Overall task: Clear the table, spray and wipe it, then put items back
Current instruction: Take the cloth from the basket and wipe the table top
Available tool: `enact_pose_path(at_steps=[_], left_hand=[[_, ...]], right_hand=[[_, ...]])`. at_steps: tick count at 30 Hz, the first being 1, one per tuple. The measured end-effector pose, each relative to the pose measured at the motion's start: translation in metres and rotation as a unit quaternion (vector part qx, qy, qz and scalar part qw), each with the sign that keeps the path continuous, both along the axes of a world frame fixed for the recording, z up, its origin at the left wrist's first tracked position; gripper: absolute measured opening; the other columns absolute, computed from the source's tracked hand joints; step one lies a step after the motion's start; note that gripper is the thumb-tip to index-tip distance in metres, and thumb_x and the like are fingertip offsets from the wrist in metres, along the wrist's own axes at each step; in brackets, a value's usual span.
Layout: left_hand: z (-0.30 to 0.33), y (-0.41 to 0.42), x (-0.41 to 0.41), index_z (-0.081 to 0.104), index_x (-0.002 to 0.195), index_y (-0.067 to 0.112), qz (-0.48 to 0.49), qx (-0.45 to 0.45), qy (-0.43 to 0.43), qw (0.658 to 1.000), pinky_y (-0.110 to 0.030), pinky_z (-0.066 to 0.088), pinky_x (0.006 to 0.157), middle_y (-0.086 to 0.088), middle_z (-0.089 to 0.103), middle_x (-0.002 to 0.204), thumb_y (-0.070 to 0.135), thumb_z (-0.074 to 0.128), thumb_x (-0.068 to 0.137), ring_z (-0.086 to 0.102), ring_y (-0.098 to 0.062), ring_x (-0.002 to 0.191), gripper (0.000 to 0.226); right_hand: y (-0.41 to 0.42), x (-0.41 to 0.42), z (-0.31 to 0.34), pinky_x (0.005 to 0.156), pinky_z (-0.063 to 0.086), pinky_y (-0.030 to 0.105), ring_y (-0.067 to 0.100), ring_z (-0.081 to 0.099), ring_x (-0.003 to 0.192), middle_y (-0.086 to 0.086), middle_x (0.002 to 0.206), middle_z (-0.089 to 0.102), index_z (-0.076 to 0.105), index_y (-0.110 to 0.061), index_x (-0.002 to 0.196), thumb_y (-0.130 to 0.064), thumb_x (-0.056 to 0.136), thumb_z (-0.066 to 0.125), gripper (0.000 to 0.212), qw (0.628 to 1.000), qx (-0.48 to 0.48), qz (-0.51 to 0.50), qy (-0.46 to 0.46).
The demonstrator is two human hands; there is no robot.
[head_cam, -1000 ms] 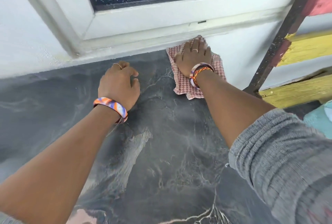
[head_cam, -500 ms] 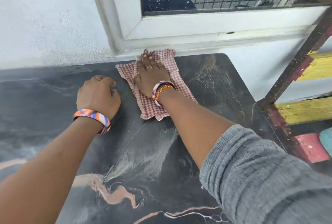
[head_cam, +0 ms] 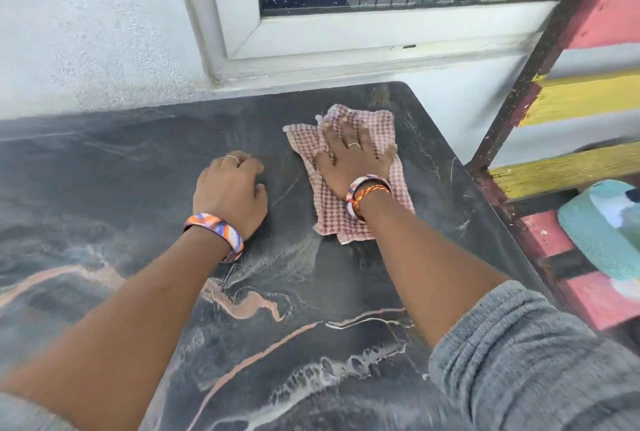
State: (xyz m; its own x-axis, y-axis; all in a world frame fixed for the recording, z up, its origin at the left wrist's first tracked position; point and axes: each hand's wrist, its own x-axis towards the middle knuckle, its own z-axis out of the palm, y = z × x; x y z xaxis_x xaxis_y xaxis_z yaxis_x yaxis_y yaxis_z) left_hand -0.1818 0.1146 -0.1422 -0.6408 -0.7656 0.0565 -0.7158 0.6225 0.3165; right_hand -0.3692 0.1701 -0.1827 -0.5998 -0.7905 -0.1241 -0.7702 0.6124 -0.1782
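A dark marbled table (head_cam: 138,188) with pink and white veins fills the lower view. A red-and-white checked cloth (head_cam: 329,212) lies flat on it near the far right corner. My right hand (head_cam: 353,160) presses down on the cloth with fingers spread, palm flat. My left hand (head_cam: 230,193) rests on the bare tabletop left of the cloth, fingers curled into a loose fist with nothing in it. Wet streaks show on the surface just below the cloth.
A white wall and window frame (head_cam: 311,63) run along the table's far edge. A painted wooden bench or pallet frame (head_cam: 571,98) in yellow, red and black stands right of the table, with a teal cushion (head_cam: 599,233) on it.
My right hand slid the cloth from the far right corner leftward along the wall, then back to the right and slightly nearer. My left hand stayed planted on the table.
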Motion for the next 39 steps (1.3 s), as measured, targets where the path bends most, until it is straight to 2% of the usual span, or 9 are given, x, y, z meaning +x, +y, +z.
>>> enact_pose_path(at_steps=[7, 11, 17, 20, 23, 27, 30, 33, 39], left_hand=[[0.002, 0.026, 0.016, 0.058, 0.117, 0.009, -0.063, 0.024, 0.029, 0.997, -0.039, 0.038, 0.097, -0.011, 0.053, 0.13, 0.013, 0.052, 0.084, 0.049, -0.034, 0.115, 0.033], [0.004, 0.025, 0.042, 0.059, 0.115, 0.008, -0.076, 0.016, 0.035, 0.996, -0.04, 0.039, 0.096, -0.012, 0.053, 0.13, 0.013, 0.052, 0.084, 0.05, -0.035, 0.115, 0.032], [0.003, 0.02, 0.093, 0.06, 0.115, 0.009, -0.046, 0.016, 0.02, 0.999, -0.041, 0.038, 0.097, -0.012, 0.053, 0.13, 0.013, 0.053, 0.085, 0.049, -0.036, 0.117, 0.032], [0.003, 0.018, 0.12, 0.061, 0.114, 0.008, -0.031, 0.006, 0.006, 0.999, -0.041, 0.039, 0.097, -0.013, 0.054, 0.129, 0.013, 0.053, 0.084, 0.049, -0.037, 0.115, 0.031], [0.004, 0.02, 0.136, 0.062, 0.112, 0.004, -0.027, 0.004, -0.004, 1.0, -0.043, 0.04, 0.097, -0.017, 0.055, 0.127, 0.011, 0.054, 0.083, 0.05, -0.039, 0.114, 0.031], [0.006, 0.034, 0.145, 0.062, 0.112, 0.004, -0.025, 0.002, -0.019, 1.0, -0.045, 0.042, 0.096, -0.018, 0.055, 0.127, 0.01, 0.055, 0.082, 0.051, -0.04, 0.113, 0.032], [0.012, 0.055, 0.141, 0.062, 0.113, 0.007, -0.038, 0.0, -0.017, 0.999, -0.043, 0.043, 0.094, -0.015, 0.054, 0.129, 0.011, 0.054, 0.082, 0.051, -0.039, 0.114, 0.032], [0.015, 0.085, 0.133, 0.062, 0.112, 0.009, -0.085, 0.001, -0.014, 0.996, -0.041, 0.042, 0.093, -0.012, 0.053, 0.131, 0.01, 0.053, 0.082, 0.051, -0.037, 0.115, 0.032], [0.015, 0.146, 0.134, 0.062, 0.116, 0.011, -0.163, 0.009, -0.007, 0.987, -0.038, 0.039, 0.099, -0.008, 0.051, 0.134, 0.013, 0.052, 0.084, 0.049, -0.032, 0.12, 0.033]], right_hand=[[0.126, -0.018, 0.004, 0.116, -0.001, 0.055, 0.024, -0.001, 0.147, -0.003, 0.16, -0.001, 0.003, -0.034, 0.149, -0.042, 0.096, 0.017, 0.055, 0.964, 0.013, -0.264, -0.01], [0.138, 0.01, 0.008, 0.117, 0.0, 0.051, 0.025, 0.002, 0.147, -0.001, 0.16, 0.003, 0.005, -0.025, 0.15, -0.033, 0.098, 0.018, 0.054, 0.951, -0.002, -0.308, -0.008], [0.093, 0.081, 0.008, 0.117, 0.003, 0.044, 0.027, 0.018, 0.144, 0.014, 0.151, 0.033, 0.004, -0.015, 0.15, -0.023, 0.098, 0.026, 0.057, 0.981, -0.036, -0.191, 0.013], [0.06, 0.137, 0.008, 0.117, 0.004, 0.044, 0.024, 0.016, 0.145, 0.008, 0.154, 0.027, 0.009, -0.017, 0.15, -0.023, 0.098, 0.028, 0.056, 0.997, -0.046, -0.061, 0.008], [0.044, 0.183, 0.006, 0.116, 0.005, 0.044, 0.021, 0.014, 0.145, -0.002, 0.156, 0.023, 0.019, -0.024, 0.148, -0.028, 0.097, 0.029, 0.052, 0.994, -0.067, 0.082, 0.006], [0.067, 0.19, 0.002, 0.115, -0.005, 0.051, 0.015, 0.006, 0.146, -0.011, 0.158, 0.013, 0.015, -0.034, 0.148, -0.037, 0.097, 0.027, 0.053, 0.991, -0.04, 0.124, -0.005], [0.11, 0.168, 0.0, 0.112, -0.008, 0.056, 0.016, 0.004, 0.147, -0.013, 0.158, 0.009, 0.012, -0.037, 0.148, -0.045, 0.095, 0.024, 0.055, 0.998, -0.026, 0.05, 0.003], [0.172, 0.134, 0.0, 0.11, -0.009, 0.061, 0.018, -0.001, 0.147, -0.012, 0.158, 0.003, 0.006, -0.038, 0.147, -0.05, 0.093, 0.02, 0.057, 0.996, 0.0, -0.084, 0.014], [0.313, 0.093, 0.004, 0.104, -0.007, 0.071, 0.021, -0.005, 0.147, -0.009, 0.159, -0.002, 0.005, -0.044, 0.146, -0.057, 0.09, 0.017, 0.059, 0.936, 0.026, -0.351, -0.011]])
